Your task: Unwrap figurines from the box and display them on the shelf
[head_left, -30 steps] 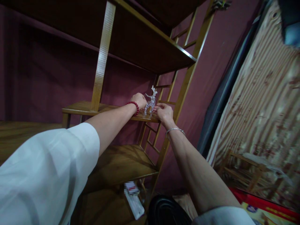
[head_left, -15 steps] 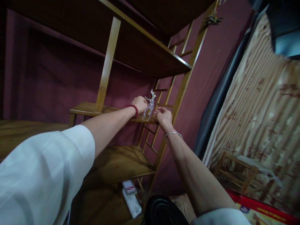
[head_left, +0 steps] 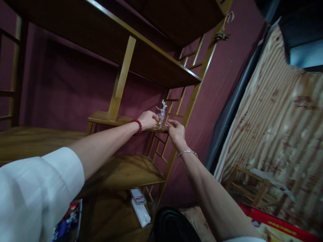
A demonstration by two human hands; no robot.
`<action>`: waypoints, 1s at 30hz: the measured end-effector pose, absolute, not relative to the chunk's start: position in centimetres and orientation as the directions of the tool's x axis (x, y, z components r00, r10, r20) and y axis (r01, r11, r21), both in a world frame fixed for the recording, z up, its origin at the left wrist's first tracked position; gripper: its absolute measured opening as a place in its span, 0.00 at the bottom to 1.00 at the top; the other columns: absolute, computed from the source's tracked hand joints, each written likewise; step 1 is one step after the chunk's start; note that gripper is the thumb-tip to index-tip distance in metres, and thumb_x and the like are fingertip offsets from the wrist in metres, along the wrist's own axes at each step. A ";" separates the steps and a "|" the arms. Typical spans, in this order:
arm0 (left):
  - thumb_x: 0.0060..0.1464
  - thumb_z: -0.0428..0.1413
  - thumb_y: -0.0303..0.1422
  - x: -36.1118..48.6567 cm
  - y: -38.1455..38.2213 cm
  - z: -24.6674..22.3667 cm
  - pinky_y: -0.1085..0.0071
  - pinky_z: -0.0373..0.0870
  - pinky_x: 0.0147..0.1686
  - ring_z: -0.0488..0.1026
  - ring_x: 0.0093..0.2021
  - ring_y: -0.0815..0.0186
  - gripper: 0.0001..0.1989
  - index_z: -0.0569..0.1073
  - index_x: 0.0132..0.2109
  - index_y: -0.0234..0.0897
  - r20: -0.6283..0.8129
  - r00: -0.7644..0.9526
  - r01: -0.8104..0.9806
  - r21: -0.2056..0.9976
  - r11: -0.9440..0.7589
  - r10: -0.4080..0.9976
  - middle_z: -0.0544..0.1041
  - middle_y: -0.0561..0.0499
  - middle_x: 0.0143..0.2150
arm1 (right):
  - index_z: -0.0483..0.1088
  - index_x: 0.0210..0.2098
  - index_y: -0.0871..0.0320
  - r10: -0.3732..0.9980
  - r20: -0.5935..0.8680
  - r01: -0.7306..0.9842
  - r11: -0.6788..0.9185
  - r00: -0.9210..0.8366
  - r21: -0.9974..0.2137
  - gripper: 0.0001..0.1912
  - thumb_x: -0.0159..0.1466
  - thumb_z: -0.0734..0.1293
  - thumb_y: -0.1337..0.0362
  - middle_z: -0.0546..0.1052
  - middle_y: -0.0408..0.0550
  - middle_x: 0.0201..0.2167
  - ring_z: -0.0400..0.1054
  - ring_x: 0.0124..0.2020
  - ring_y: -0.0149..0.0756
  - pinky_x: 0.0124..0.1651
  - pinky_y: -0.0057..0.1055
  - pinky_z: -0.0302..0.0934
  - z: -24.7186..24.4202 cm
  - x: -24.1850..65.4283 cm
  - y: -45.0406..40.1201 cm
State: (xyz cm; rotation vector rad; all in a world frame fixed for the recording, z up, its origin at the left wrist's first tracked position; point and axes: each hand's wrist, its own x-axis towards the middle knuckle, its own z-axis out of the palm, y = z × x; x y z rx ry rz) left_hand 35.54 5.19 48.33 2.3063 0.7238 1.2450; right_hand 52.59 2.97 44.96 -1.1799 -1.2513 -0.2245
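Left hand [head_left: 149, 120] comes in at eight o'clock of a clear deer figurine [head_left: 162, 115], fingers bent inward with the thumb close to them; from where I stand, I cannot tell whether they pinch it or only lie beside it. Red beads form a bracelet [head_left: 139, 127] on that wrist. At between four and five o'clock, the right hand [head_left: 176, 131] has its fingers half curled and a little parted, just beside the figurine, and a thin silver bangle [head_left: 188, 152] circles its wrist. The deer stands upright, antlers up, on a short wooden shelf [head_left: 101, 116], toward its right-hand end. At ten o'clock a wooden post [head_left: 122, 79] rises from that shelf to a wider board [head_left: 156, 67] overhead. Down at seven lies a broad lower shelf [head_left: 136, 168], with a white object [head_left: 142, 214], partly blurred, beneath it. Behind the shelving I see a purplish wall [head_left: 83, 90]; out at three o'clock hangs a striped, patterned curtain [head_left: 272, 114], a wooden stand [head_left: 261, 195] before it at four.
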 end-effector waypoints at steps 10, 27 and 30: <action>0.42 0.50 0.21 31.8 3.1 46.4 0.78 0.68 0.31 0.72 0.30 0.72 0.12 0.74 0.35 0.34 0.697 0.494 0.117 0.539 -0.834 0.519 0.77 0.50 0.31 | 0.69 0.36 0.60 0.512 0.786 0.664 0.458 0.347 -0.591 0.13 0.52 0.59 0.69 0.76 0.48 0.33 0.70 0.34 0.34 0.42 0.33 0.64 43.3 47.3 -1.3; 0.47 0.46 0.23 24.9 0.0 40.0 0.76 0.68 0.36 0.73 0.33 0.71 0.13 0.73 0.34 0.35 0.656 0.446 0.263 0.555 -0.789 0.609 0.77 0.50 0.32 | 0.70 0.38 0.59 0.654 0.748 0.708 0.474 0.116 -0.524 0.13 0.55 0.59 0.67 0.75 0.47 0.36 0.69 0.38 0.35 0.45 0.33 0.61 37.7 38.4 -3.6; 0.47 0.46 0.23 23.5 -0.4 38.7 0.76 0.67 0.36 0.72 0.33 0.71 0.12 0.73 0.34 0.35 0.608 0.427 0.305 0.600 -0.740 0.669 0.76 0.51 0.32 | 0.70 0.37 0.59 0.692 0.717 0.699 0.473 0.082 -0.537 0.12 0.54 0.59 0.67 0.75 0.47 0.36 0.69 0.37 0.34 0.45 0.32 0.61 36.5 37.1 -4.0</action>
